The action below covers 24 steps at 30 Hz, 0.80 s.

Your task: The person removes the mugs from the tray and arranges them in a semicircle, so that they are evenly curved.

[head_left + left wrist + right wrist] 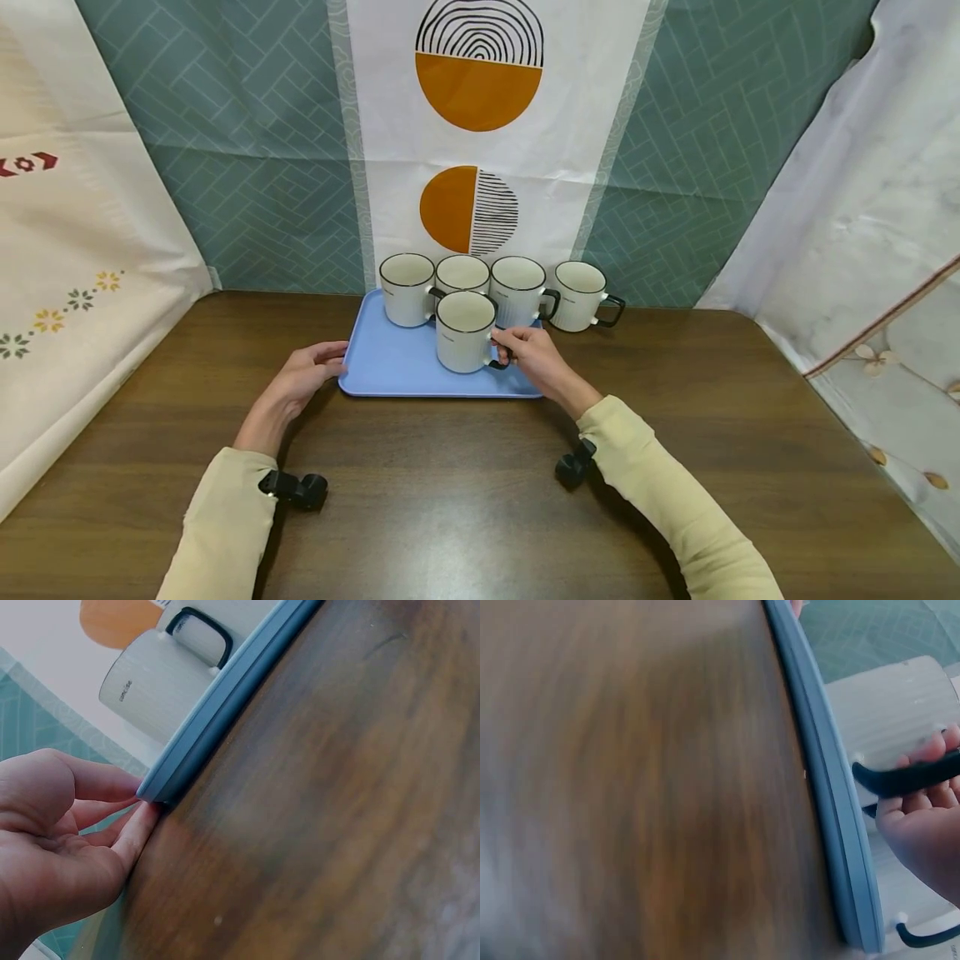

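My right hand (pixel 532 354) grips the black handle (pixel 907 778) of a white mug (pixel 461 342) with a dark rim, at the front of the blue tray (pixel 390 367). Whether its base rests on the tray or hovers just above cannot be told. At the tray's left edge is my left hand (pixel 303 379); in the left wrist view its fingers (pixel 105 780) pinch the tray's rim near a corner. Behind the held mug stand a left mug (pixel 407 292), a partly hidden middle mug (pixel 462 273) and a right mug (pixel 517 292), in a row on the tray.
Another white mug (pixel 579 298) stands off the tray's right side, its handle pointing right. The brown wooden table (pixel 420 500) spreads in front of the tray. A patterned cloth (pixel 270 208) hangs close behind the mugs, with light cloths at both sides.
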Motion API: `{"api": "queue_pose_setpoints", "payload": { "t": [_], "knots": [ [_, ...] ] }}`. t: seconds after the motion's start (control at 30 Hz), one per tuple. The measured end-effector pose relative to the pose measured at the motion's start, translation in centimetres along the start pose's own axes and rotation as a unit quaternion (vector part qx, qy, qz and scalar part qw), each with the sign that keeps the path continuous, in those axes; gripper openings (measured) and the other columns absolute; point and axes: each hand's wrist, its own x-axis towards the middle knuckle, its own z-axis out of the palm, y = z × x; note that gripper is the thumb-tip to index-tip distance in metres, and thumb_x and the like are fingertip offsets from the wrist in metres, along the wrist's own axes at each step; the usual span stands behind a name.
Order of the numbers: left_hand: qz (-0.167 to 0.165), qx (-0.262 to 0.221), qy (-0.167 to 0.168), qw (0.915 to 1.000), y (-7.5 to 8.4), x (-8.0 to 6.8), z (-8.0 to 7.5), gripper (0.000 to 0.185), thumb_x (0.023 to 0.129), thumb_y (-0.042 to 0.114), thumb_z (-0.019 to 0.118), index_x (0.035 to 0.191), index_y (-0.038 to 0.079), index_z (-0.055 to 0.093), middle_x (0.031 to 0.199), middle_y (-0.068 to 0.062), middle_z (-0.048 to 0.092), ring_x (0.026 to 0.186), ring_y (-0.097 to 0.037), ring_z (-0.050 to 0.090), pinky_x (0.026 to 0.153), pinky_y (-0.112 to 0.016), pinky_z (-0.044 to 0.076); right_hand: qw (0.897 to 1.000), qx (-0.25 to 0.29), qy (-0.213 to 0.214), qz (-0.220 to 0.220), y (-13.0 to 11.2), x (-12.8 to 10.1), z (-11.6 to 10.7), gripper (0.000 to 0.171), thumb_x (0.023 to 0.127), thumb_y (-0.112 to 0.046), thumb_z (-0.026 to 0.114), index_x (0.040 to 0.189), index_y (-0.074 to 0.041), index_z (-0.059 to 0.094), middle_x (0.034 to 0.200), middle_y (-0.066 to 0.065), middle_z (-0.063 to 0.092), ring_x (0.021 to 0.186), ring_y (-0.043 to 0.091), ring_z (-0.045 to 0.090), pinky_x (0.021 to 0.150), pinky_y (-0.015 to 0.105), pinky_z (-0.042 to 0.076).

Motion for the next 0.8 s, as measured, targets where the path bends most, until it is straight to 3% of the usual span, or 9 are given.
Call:
{"api": "queue_pose_setpoints", "payload": {
  "t": [0.3,0.6,0.8],
  "knots": [
    [0.012,0.007,0.000,0.9999,-0.2,0.1,-0.3,0.053,0.097,0.000,0.049,0.145,-0.011,0.030,0.143,-0.031,0.037,0.130,-0.035,0.039,0.106,-0.038,0.036,0.996,0.077,0.042,0.012,-0.2,-0.1,1.2,0.023,0.098,-0.008,0.054,0.082,0.009,0.056,0.066,0.004,0.045,0.065,0.016,0.040,0.065,0.028,0.034],
    [0.006,0.004,-0.002,1.0000,-0.2,0.1,-0.2,0.052,0.097,0.000,0.048,0.145,-0.011,0.030,0.144,-0.031,0.036,0.131,-0.038,0.037,0.109,-0.047,0.031,0.985,0.127,0.108,-0.033,0.1,-0.5,1.3,0.026,0.093,0.002,0.057,0.067,0.000,0.055,0.074,0.006,0.049,0.061,0.014,0.034,0.063,0.026,0.030],
    [0.009,0.004,-0.001,1.0000,-0.1,0.0,-0.2,0.052,0.097,-0.001,0.048,0.145,-0.011,0.031,0.144,-0.031,0.036,0.131,-0.038,0.037,0.109,-0.047,0.030,0.979,0.139,0.138,-0.059,0.2,-0.9,0.9,0.029,0.091,0.005,0.058,0.064,-0.005,0.057,0.067,0.001,0.045,0.059,0.013,0.030,0.062,0.026,0.027]
  ]
}}
